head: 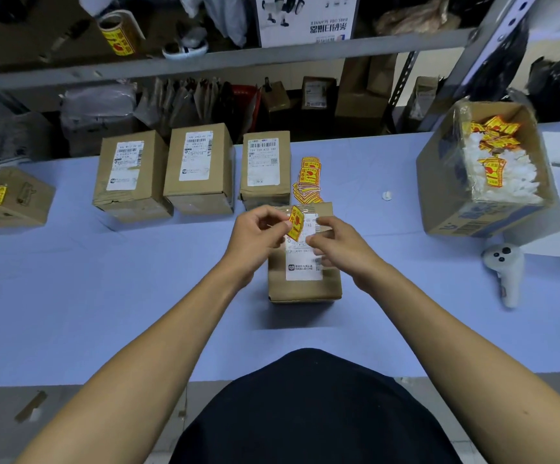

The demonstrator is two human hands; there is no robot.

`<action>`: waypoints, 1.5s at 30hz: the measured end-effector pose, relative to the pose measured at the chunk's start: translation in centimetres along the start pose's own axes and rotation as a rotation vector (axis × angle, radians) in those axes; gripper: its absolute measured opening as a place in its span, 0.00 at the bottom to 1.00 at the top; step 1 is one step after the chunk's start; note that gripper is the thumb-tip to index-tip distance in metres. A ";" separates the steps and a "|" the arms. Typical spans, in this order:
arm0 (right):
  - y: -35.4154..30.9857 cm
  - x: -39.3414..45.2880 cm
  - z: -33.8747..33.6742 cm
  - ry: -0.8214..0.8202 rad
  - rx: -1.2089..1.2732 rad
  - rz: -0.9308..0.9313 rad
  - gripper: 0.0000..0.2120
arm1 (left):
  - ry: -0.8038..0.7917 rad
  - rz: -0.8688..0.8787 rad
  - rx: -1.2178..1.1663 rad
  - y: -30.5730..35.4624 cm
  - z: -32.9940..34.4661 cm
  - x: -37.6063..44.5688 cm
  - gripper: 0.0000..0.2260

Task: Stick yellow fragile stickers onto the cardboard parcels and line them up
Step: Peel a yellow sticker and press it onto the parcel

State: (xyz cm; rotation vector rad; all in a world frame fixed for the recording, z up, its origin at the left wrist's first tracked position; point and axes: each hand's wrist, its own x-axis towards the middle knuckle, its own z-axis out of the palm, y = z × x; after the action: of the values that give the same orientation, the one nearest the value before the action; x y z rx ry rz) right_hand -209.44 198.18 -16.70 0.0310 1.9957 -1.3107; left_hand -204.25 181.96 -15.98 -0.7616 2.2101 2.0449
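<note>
A yellow fragile sticker (295, 223) is held above a cardboard parcel (305, 286) with a white shipping label in the middle of the blue table. My left hand (258, 236) pinches the sticker's left edge. My right hand (335, 244) has its fingers curled at the sticker's lower right, pinching its backing. A strip of more yellow stickers (308, 179) lies just behind the parcel. Three labelled parcels (201, 169) stand in a row at the back. Another parcel (10, 199) at the far left bears a yellow sticker.
An open carton (479, 209) with peeled sticker backings and yellow scraps stands at the right. A white controller (506, 269) lies in front of it. A sticker roll (117, 38) sits on the metal shelf behind the table.
</note>
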 end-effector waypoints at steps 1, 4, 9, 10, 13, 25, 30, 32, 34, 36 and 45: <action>0.1 0.1 -0.3 -0.008 -0.007 -0.015 0.24 | -0.038 0.035 0.044 0.2 -0.4 0.2 0.06; 0.3 0.4 -1.1 0.010 -0.100 -0.184 0.22 | -0.224 0.096 0.250 0.6 -1.7 0.9 0.06; -0.4 0.2 -1.7 0.016 -0.330 -0.414 0.04 | -0.385 0.092 0.431 1.0 -2.7 1.9 0.03; -0.4 0.2 -1.6 0.027 -0.360 -0.426 0.04 | -0.386 0.091 0.442 1.1 -2.7 2.0 0.02; -0.5 0.1 -1.5 0.041 -0.415 -0.419 0.03 | -0.377 0.089 0.478 1.2 -2.5 2.1 0.02; 1.1 -1.3 -0.2 0.114 -0.096 -0.166 0.05 | -0.114 -0.297 0.051 -0.4 0.4 1.1 0.07; 1.9 -1.9 -1.6 0.001 0.270 0.112 0.06 | -0.241 -0.447 -0.100 -1.8 1.4 -0.9 0.11; 2.7 -1.9 -2.0 -0.006 0.260 0.151 0.04 | -0.226 -0.426 -0.057 -2.3 1.9 -1.3 0.08; 3.5 -2.0 -2.2 -0.014 0.240 0.180 0.02 | -0.217 -0.377 0.029 -2.8 2.3 -1.4 0.03; 4.0 -2.1 -2.3 -0.006 0.215 0.190 0.01 | -0.225 -0.333 0.106 -3.0 2.7 -1.6 0.03; 5.8 -1.8 -2.1 0.043 0.031 0.209 0.04 | -0.196 -0.245 0.468 -4.3 3.9 -1.9 0.07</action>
State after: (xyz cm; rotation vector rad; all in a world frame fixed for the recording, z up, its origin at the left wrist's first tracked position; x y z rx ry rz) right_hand -207.03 203.32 -19.78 0.2775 1.9497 -1.2149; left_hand -202.10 186.20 -19.83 -0.7015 2.2213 1.3520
